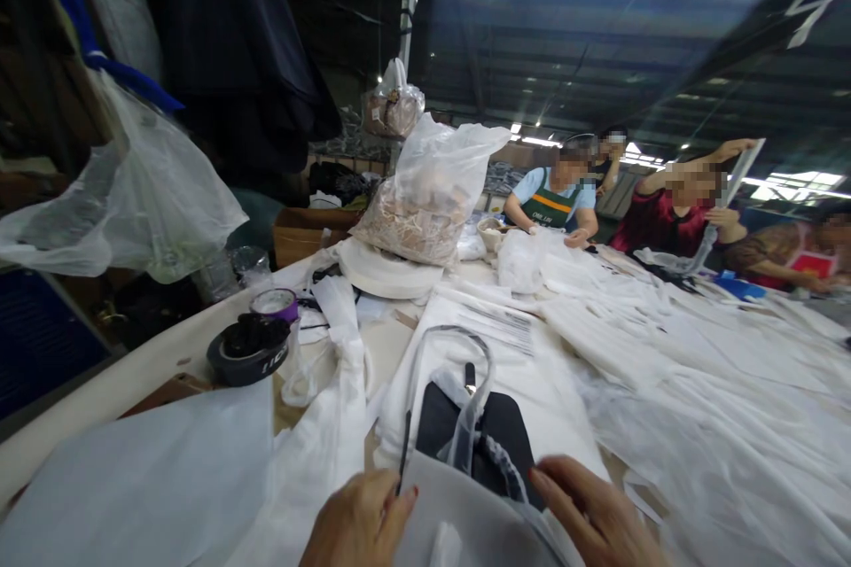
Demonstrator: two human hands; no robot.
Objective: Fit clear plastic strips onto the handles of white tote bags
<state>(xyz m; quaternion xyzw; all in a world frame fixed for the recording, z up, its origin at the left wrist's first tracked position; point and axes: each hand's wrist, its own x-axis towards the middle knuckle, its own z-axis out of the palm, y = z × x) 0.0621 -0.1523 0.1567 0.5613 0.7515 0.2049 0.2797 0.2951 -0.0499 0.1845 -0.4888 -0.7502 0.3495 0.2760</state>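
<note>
Label print [500, 325] unreadable. Left hand [363, 521] and right hand [595, 518] each pinch the white bag [465, 518] edge, dark garment [495, 438] just beyond.

bag: [465, 523] white, thin, lies flat at the near table edge, held at both sides
dark cloth: [495, 434] black, tucked partly inside the bag
</note>
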